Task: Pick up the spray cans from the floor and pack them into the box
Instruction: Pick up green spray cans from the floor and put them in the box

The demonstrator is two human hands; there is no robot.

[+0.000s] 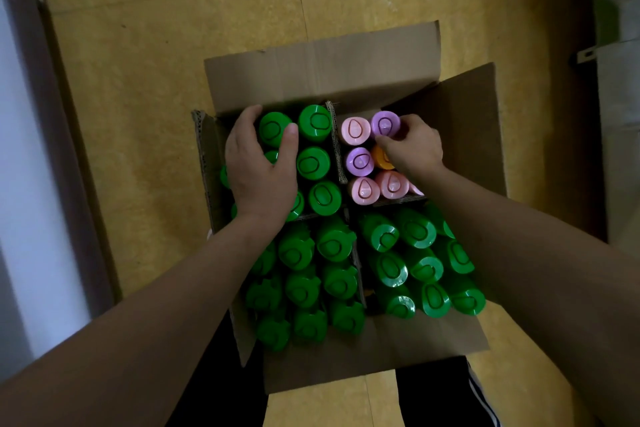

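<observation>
I look straight down into an open cardboard box (pixel 346 73) on a yellow tiled floor (pixel 156 45), with both my bare arms reaching into its far half. My right hand (pixel 414 147) pinches the rim of a purple-capped can (pixel 385 124) in the far right compartment, fingertips curled against the near edge of its cap; the can stands upright, its long axis running straight down into the box, so any move for it is vertical. Just to the left of that grip stands a pink-capped can (pixel 355 130), touching the purple one, and directly under my right palm an orange cap (pixel 381 158) shows, partly hidden. My left hand (pixel 258 168) lies spread and loosely open over the green-capped cans (pixel 313 163) in the far left compartment, thumb resting on the cap at the far corner; I cannot tell whether it truly grips one or only steadies them. A cardboard divider (pixel 337 146) runs between my two hands. The right hand is plainly the nearer one to the purple can. Beyond my right fingertips the far box wall and the raised right flap (pixel 460 121) close in, so open room lies only upward. The two near compartments, below my wrists, are packed tight with green caps. I judge the box nearly full, and I see no loose cans on the floor in view
</observation>
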